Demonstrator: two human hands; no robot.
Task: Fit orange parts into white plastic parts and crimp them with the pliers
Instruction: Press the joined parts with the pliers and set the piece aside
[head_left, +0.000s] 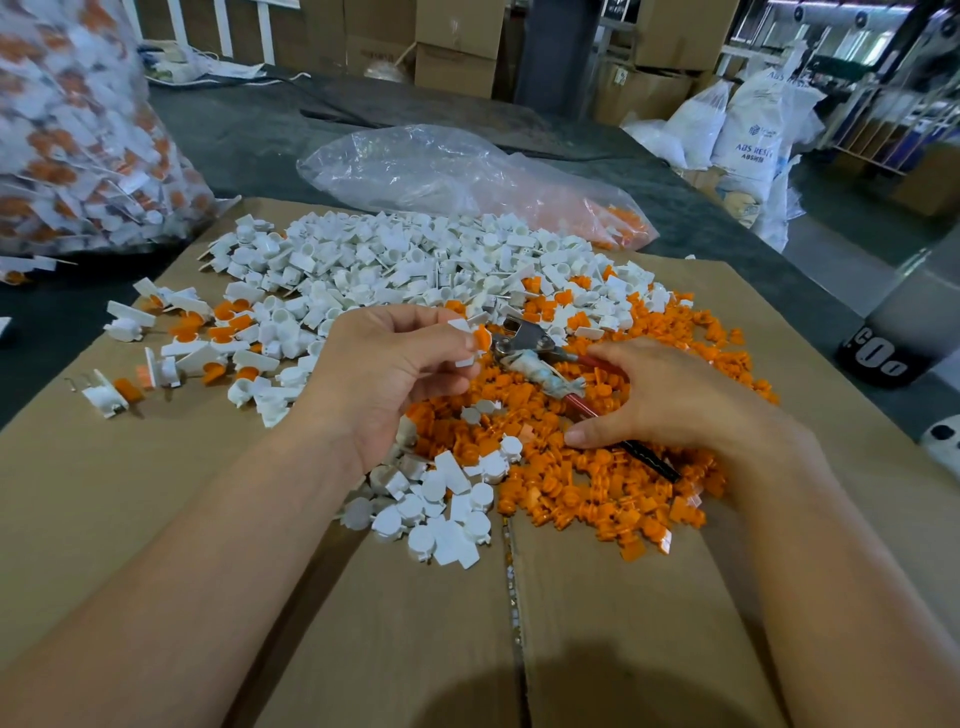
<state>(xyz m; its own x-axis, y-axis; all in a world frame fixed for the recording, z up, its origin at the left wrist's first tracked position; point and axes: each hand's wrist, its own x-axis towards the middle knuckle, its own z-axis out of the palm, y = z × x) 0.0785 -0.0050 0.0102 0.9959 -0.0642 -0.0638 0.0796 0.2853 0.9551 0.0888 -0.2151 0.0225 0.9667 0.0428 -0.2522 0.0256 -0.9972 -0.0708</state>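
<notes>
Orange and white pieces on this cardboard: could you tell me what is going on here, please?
A person is assembling them. The left hand pinches a white part with an orange part fitted, held above the piles. The right hand spans the handles of the pliers, which lie on the orange pile. Loose white parts are heaped behind; assembled pieces lie to the left.

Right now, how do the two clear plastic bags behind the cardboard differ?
The left bag stands bulging, packed with white-and-orange pieces; the middle bag lies slumped, mostly empty, with orange parts at its right end. The left bag is cut off by the frame; the middle bag shows whole. Both are clear plastic.
</notes>
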